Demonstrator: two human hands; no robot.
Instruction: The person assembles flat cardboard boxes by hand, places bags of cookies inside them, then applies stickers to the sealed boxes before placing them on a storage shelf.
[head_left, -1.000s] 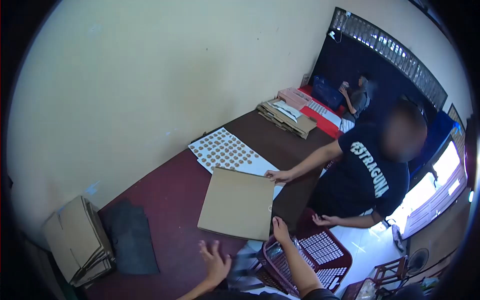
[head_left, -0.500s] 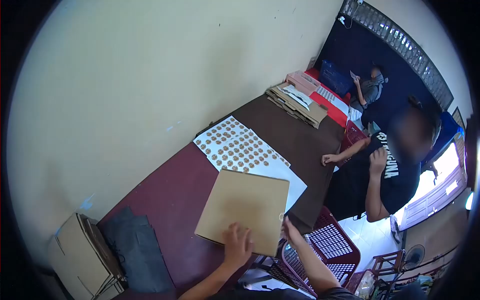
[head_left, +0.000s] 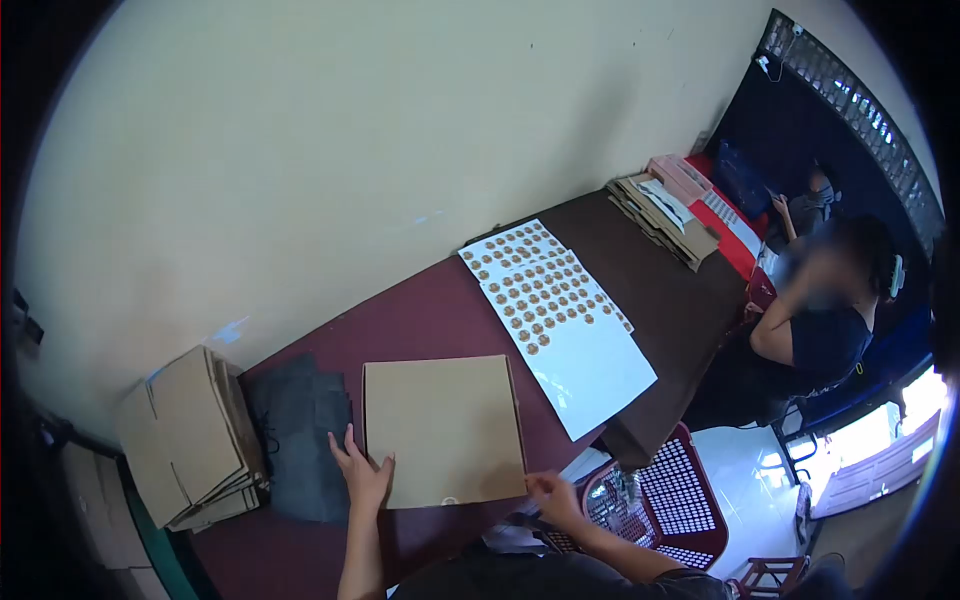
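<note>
A closed flat cardboard box [head_left: 440, 425] lies on the maroon tabletop in front of me. A small round pale mark shows at its front edge. My left hand [head_left: 362, 475] is at the box's left front side, open, with thumb and fingers spread. By the right front corner is my right hand [head_left: 553, 498], its fingers bent together. Whatever may be between those fingertips is too small to make out. To the right of the box lie white sheets [head_left: 600, 375] with rows of round brown stickers.
Folded dark grey bags [head_left: 300, 440] and a stack of flat cardboard [head_left: 185, 435] are at the left. More cardboard [head_left: 665, 225] lies at the table's far end. A maroon plastic basket [head_left: 685, 490] stands below the right edge. One person [head_left: 830, 330] sits at right, another farther back.
The box has turned clockwise and moved left, off the sticker sheets; its round mark now faces me. My left hand has left the box top for its left side. The seated person's arm is raised.
</note>
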